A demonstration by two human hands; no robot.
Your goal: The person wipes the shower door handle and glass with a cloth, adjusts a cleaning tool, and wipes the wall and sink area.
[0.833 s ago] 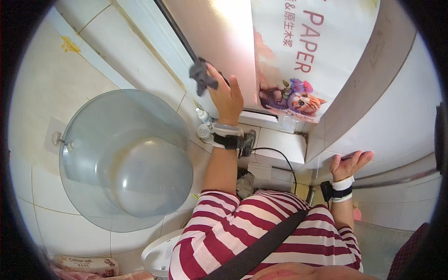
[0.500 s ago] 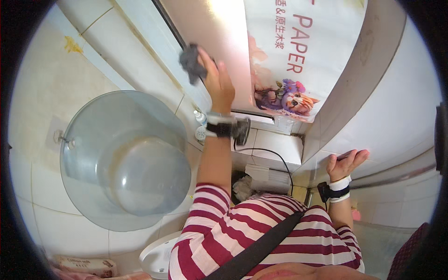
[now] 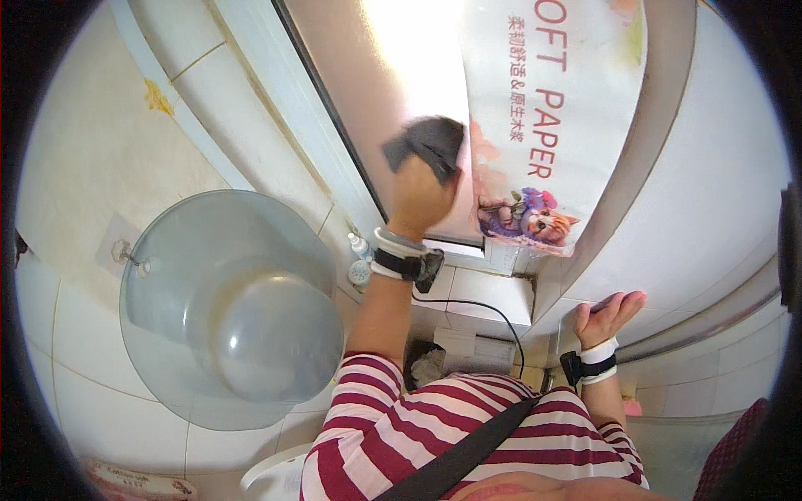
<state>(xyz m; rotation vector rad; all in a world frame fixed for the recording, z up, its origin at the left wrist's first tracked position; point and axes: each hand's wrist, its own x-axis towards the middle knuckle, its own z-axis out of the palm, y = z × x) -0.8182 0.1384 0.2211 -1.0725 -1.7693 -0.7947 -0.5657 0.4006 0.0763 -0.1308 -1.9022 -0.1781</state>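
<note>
My left hand (image 3: 418, 200) is closed on a bunched dark grey cloth (image 3: 436, 142), which is blurred by motion. The cloth lies against a pale pane (image 3: 338, 75) in a white frame, close to the left edge of a printed sheet (image 3: 581, 92) showing a cat and flowers. Some of my left fingers are hidden behind the hand and cloth. My right hand (image 3: 610, 321) is held off to the right near the white tiled wall (image 3: 652, 217), holding nothing, fingers stretched out. From this view I cannot tell whether it touches the wall.
On the left hangs a big translucent grey basin (image 3: 159, 334), by a wall hook (image 3: 123, 252). A small spray bottle (image 3: 359, 244) and a round container (image 3: 359, 271) stand on the ledge. A black cable (image 3: 493, 309) runs below my left wrist. A white rounded fixture (image 3: 271, 476) sits at lower left.
My left hand has carried the cloth rightward and a little down over the pane, toward the printed sheet. My right hand stays stretched out by the wall. The whole view has shifted slightly.
</note>
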